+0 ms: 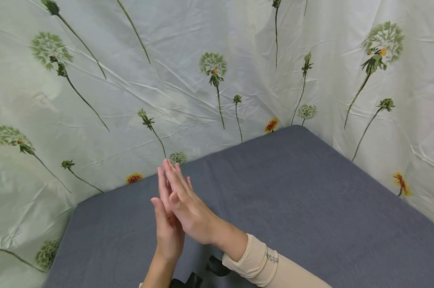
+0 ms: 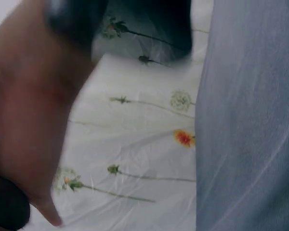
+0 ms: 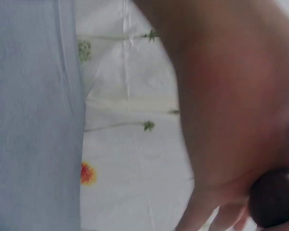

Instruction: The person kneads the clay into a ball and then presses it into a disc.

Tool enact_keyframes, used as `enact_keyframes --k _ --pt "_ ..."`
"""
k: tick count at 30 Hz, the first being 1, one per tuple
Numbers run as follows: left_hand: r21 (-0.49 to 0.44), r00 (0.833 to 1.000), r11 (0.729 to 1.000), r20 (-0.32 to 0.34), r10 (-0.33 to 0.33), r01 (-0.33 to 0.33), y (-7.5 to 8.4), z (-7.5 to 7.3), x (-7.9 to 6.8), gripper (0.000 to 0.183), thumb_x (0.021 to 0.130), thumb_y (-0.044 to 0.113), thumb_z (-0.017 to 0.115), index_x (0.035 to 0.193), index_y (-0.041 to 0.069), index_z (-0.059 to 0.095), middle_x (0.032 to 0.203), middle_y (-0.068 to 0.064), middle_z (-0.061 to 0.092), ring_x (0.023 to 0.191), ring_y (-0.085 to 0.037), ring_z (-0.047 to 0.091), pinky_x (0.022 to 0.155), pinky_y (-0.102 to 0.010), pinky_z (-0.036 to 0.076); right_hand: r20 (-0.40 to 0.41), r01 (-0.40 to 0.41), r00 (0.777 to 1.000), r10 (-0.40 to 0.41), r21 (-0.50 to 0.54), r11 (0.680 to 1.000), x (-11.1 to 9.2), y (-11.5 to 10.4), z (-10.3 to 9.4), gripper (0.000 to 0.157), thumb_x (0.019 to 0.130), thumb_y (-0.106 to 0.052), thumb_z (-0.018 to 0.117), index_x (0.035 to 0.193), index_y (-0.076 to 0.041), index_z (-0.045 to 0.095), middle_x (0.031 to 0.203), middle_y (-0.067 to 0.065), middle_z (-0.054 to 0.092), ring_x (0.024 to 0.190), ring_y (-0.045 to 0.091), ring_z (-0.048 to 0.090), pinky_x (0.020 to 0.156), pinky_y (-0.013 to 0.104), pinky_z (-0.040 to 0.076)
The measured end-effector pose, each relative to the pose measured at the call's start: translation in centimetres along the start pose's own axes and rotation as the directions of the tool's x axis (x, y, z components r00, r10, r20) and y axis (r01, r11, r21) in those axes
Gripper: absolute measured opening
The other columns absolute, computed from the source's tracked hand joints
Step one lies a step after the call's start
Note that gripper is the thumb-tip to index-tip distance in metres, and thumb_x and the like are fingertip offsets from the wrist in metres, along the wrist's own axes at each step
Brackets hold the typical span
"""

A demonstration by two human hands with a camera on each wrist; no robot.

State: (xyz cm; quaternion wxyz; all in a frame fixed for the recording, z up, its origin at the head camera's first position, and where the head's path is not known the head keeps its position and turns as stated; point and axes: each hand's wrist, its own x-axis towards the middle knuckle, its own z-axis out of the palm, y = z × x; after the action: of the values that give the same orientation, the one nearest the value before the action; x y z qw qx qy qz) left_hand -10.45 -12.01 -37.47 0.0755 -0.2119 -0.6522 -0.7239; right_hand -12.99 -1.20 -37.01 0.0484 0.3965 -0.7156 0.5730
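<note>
Palm to palm, the left hand and right hand meet in the head view over the left part of the grey-covered surface. Their fingers are straight and point up and away, the right hand's fingers overlapping the left's. Neither hand shows an object between the palms, though the inner faces are mostly hidden. The left thumb stands up apart from its fingers. Large and blurred, a hand fills the left side of the left wrist view, and another hand fills the right side of the right wrist view.
A grey cloth-covered table spreads under the hands. Behind it and along its right side hangs a pale curtain printed with dandelions. Black wrist-worn pieces show below the hands, beside a beige sleeve.
</note>
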Motion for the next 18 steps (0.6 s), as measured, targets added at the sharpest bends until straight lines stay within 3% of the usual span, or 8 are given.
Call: enact_keyframes --k 3,6,9,13,18 --pt "0.067 1.0 0.998 0.012 0.004 -0.004 0.2 0.2 -0.2 0.067 0.11 0.066 -0.003 0.168 0.039 -0.022 0.182 0.008 -0.01 0.17 -0.019 -0.007 0.135 -0.024 0.012 -0.013 -0.02 1.0 0.021 0.05 0.999 0.3 0.7 -0.4 0.087 0.105 -0.076 -0.004 0.174 -0.024 -0.009 0.181 -0.011 -0.012 0.169 0.016 -0.013 0.136 0.059 -0.002" --pt "0.117 1.0 0.993 -0.012 0.008 -0.007 0.6 0.1 -0.3 0.069 0.108 0.07 -0.001 0.168 0.042 -0.022 0.181 0.01 -0.01 0.169 -0.017 -0.013 0.138 -0.046 0.003 0.006 -0.042 0.999 0.042 0.09 0.995 0.4 1.2 -0.3 0.089 0.103 -0.078 -0.003 0.174 -0.024 -0.01 0.181 -0.012 -0.013 0.169 0.017 -0.012 0.136 0.062 0.0" --pt "0.11 0.998 0.994 -0.052 0.02 -0.014 0.9 -0.4 -0.3 0.072 0.107 0.075 0.004 0.167 0.044 -0.021 0.181 0.012 -0.011 0.169 -0.016 -0.016 0.132 -0.067 -0.005 0.04 -0.065 0.997 0.061 0.108 0.992 0.4 1.6 0.2 0.089 0.102 -0.079 -0.004 0.173 -0.026 -0.012 0.18 -0.013 -0.015 0.168 0.015 -0.014 0.135 0.065 0.004" --pt "0.057 0.993 0.998 -0.11 0.046 -0.04 1.1 -1.4 0.0 0.073 0.107 0.076 0.011 0.168 0.046 -0.017 0.181 0.009 -0.01 0.169 -0.018 -0.014 0.133 -0.064 -0.008 0.099 -0.063 0.994 0.053 0.097 0.993 0.2 1.6 1.3 0.085 0.103 -0.077 -0.005 0.172 -0.029 -0.015 0.179 -0.013 -0.018 0.168 0.014 -0.017 0.135 0.065 0.004" --pt "-0.055 0.987 0.998 -0.162 0.012 -0.021 1.1 -2.6 0.2 0.074 0.105 0.08 0.018 0.168 0.054 -0.011 0.18 0.012 -0.007 0.17 -0.022 -0.01 0.134 -0.064 -0.003 0.156 0.001 0.988 0.0 -0.002 1.0 -0.2 0.5 2.5 0.079 0.106 -0.07 -0.009 0.172 -0.028 -0.017 0.181 -0.007 -0.017 0.168 0.022 -0.017 0.135 0.065 0.003"
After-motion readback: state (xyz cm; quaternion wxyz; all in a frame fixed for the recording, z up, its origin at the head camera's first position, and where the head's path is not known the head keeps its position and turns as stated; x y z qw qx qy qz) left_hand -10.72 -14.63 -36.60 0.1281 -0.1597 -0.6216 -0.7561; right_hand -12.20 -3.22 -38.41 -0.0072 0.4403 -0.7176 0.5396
